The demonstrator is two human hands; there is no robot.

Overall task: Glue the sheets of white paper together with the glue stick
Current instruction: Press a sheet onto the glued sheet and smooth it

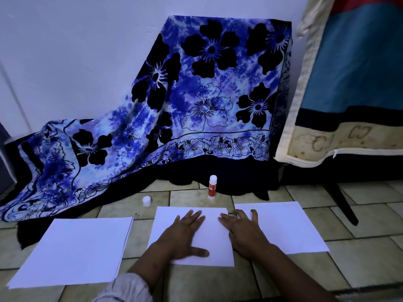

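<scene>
Sheets of white paper lie in three places on the tiled floor (196,284), side by side in front of the person. The middle sheet (214,238) is where both hands are. The left hand (183,234) lies flat on it, palm down, fingers straight and close together, pointing away from the person, with the thumb stretched out to the right along the paper. The right hand (244,232) is also flat and palm down with its fingers spread. It lies across the right edge of the middle sheet, so some fingers rest on that sheet and the outer ones reach over onto the right sheet (290,227). Neither hand holds anything. A thin second edge shows at the far right corner of the middle sheet, slightly offset.

To the left, apart from the middle sheet, is the left stack (72,249), with several paper edges showing along its right side. It lies at a slight angle.

The glue stick (212,187) stands upright on the floor beyond the middle sheet, near it but not touching. It has a red body and a white top, and its cap is off. The cap (147,201), small and white, stands on the floor to the left of the glue stick, well apart from it.

Behind these, a blue and black flowered cloth (196,94) hangs against the white wall (76,51) and trails onto the floor at the left. A padded panel (349,73) leans at the right. A light sleeve (128,288) covers the left forearm.
</scene>
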